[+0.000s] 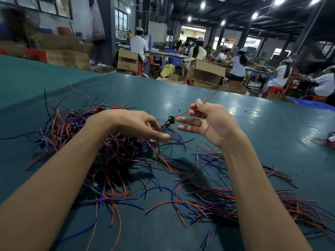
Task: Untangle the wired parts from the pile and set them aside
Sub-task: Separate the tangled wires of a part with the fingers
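A tangled pile [101, 142] of red, blue and black wires with small green parts lies on the teal table [253, 127], left of centre. My left hand [137, 124] hovers over the pile's right edge and pinches dark wires just below a small green and black part [171, 120], which hangs above the table. My right hand [208, 120] is raised to the right of that part and pinches its red wire [210, 97] between thumb and forefinger; the other fingers are spread. The wire runs taut from the part up past my hand.
A looser bunch of wires [226, 200] lies at the lower right under my right forearm. Another small wired bunch [328, 139] sits at the table's right edge. Beyond the far edge are cardboard boxes [206, 73] and several seated people at benches.
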